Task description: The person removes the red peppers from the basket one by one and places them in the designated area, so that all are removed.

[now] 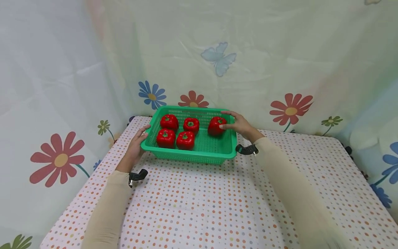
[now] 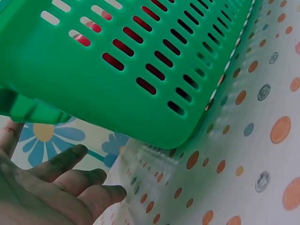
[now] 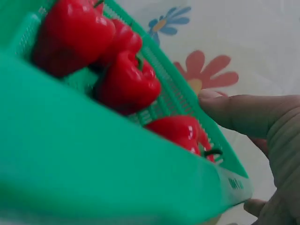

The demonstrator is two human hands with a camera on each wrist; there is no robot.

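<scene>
A green perforated plastic basket (image 1: 202, 157) stands on the dotted cloth and holds several red bell peppers (image 1: 185, 140). My left hand (image 1: 134, 149) is at the basket's left end, its fingertips at the rim. In the left wrist view the fingers of the left hand (image 2: 61, 187) spread below the rim, loosely extended, with one fingertip up by the end lip. My right hand (image 1: 239, 125) reaches over the right end, thumb and fingers apart, close to the rightmost bell pepper (image 1: 215, 126). The right wrist view shows the thumb of the right hand (image 3: 262, 122) extended, apart from that pepper.
The table (image 1: 192, 207) is covered with a dotted cloth. Behind it and at its sides hangs a pale curtain (image 1: 264, 62) printed with flowers and a butterfly. The basket stands near the table's back edge. A dark strapped device (image 1: 247, 149) sits on each wrist.
</scene>
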